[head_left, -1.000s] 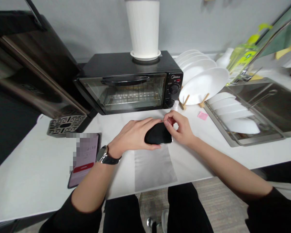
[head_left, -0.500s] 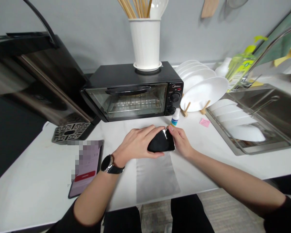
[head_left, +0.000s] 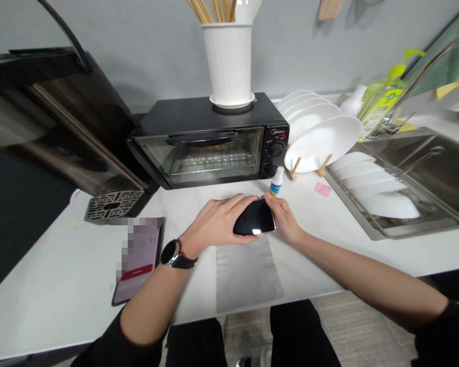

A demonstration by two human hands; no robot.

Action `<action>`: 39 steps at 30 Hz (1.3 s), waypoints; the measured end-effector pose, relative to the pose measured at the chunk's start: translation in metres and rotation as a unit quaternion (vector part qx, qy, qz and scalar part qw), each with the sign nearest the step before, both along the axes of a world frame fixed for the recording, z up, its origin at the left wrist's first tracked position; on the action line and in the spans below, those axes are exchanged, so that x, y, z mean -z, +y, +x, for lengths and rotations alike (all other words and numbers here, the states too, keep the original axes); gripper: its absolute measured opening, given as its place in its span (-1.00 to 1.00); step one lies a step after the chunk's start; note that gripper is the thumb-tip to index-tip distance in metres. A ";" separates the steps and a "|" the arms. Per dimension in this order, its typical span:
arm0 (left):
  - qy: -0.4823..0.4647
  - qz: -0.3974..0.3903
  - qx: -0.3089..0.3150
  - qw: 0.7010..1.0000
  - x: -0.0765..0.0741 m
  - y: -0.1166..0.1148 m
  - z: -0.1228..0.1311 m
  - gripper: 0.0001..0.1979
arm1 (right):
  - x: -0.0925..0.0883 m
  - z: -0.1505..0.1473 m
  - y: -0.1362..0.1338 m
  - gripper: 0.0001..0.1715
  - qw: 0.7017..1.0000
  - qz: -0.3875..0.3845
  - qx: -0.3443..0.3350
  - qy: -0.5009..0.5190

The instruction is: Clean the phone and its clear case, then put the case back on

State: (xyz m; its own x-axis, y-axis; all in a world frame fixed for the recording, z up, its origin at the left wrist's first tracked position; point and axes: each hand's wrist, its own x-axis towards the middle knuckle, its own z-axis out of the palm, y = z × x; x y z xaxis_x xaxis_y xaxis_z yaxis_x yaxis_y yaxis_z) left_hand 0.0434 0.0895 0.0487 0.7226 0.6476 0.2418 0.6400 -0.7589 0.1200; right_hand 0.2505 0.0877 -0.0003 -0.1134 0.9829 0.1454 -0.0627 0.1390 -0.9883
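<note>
Head; L hand (head_left: 215,221), R hand (head_left: 286,218): fingers (head_left: 240,205) grasping 1 phone (head_left: 254,217); 1 btl (head_left: 276,182) (nearby)

One head-worn view faces forward and steeply down onto the white counter (head_left: 61,285), apparently from fairly near.

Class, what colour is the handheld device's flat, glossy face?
The handheld device's flat, glossy face is black: head view.

"Midea" on toaster oven (head_left: 210,142), top of control panel (head_left: 276,158). Small bottle (head_left: 276,182), pink note (head_left: 323,189): print illegible.
</note>
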 end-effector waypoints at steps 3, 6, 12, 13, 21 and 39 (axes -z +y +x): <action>0.008 -0.012 -0.006 1.000 0.000 0.000 0.000 -0.13 | 0.001 -0.001 0.001 -0.22 1.000 -0.008 0.003 0.007; 0.015 -0.017 -0.006 1.000 0.000 0.001 0.000 -0.12 | 0.001 -0.001 0.001 -0.21 1.000 -0.017 -0.001 0.009; 0.019 -0.011 0.000 1.000 -0.003 0.001 0.000 -0.13 | 0.008 -0.001 0.001 -0.25 0.999 -0.045 0.010 0.022; 0.015 -0.007 0.002 1.000 -0.004 0.000 0.000 -0.12 | 0.010 -0.001 0.001 -0.27 0.998 -0.048 0.023 0.031; -0.007 0.020 -0.062 0.998 -0.005 0.001 0.002 -0.16 | 0.015 -0.004 0.006 -0.33 0.996 -0.041 0.016 0.082; -0.048 0.024 -0.195 0.979 0.005 0.009 0.004 -0.20 | 0.015 0.002 0.012 -0.41 0.992 -0.035 -0.057 0.111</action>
State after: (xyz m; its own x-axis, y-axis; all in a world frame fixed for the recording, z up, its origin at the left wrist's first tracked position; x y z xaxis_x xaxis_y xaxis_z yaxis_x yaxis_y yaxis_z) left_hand 0.0474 0.0987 0.0432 0.3941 0.8565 0.3333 0.8702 -0.4645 0.1646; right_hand 0.2529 0.0997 -0.0154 -0.1977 0.9740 0.1107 -0.2902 0.0497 -0.9557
